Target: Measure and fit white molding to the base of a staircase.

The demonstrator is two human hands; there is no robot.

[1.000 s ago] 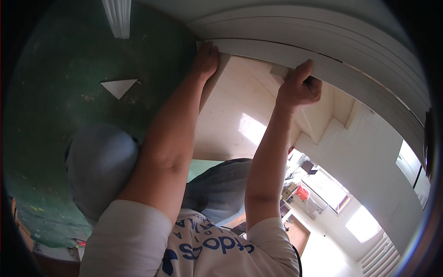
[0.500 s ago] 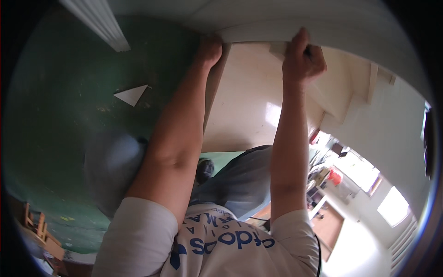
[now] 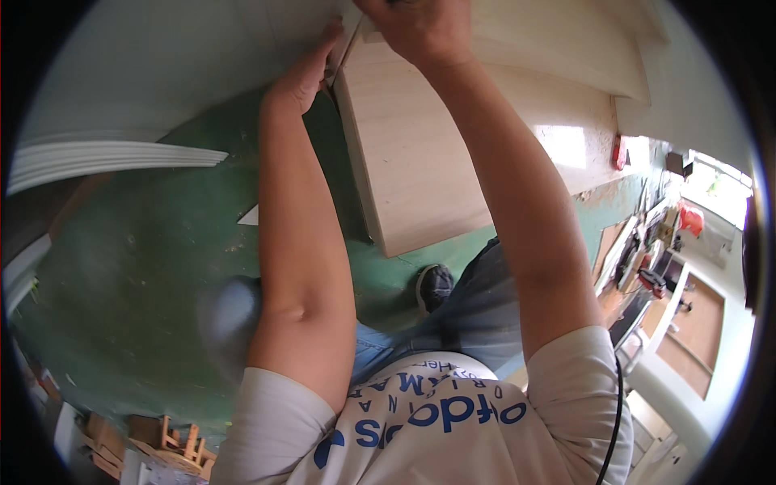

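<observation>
My left hand [image 3: 309,73] reaches up to a white panel [image 3: 186,73], its fingers stretched along the edge beside a pale laminate cabinet [image 3: 412,149]. My right hand [image 3: 424,28] is higher, at the top edge of the picture over the cabinet's upper part. Its fingers are curled and partly cut off by the frame, so what they grip cannot be made out. Pale boards step away from the cabinet's top toward the right. My legs and a dark shoe [image 3: 436,287] show beneath my forearms on the green floor.
Long white ribbed strips [image 3: 113,158] extend from the left. A small white triangular offcut [image 3: 249,215] lies behind my left forearm. Cardboard and a wooden frame [image 3: 182,444] sit at lower left. On the right are a cluttered work area [image 3: 647,283], a red bag [image 3: 691,217] and a window.
Both hands have risen in the picture, and my left fingers have straightened from their curl. The view has shifted, showing more of the cabinet's near face and a white panel at upper left.
</observation>
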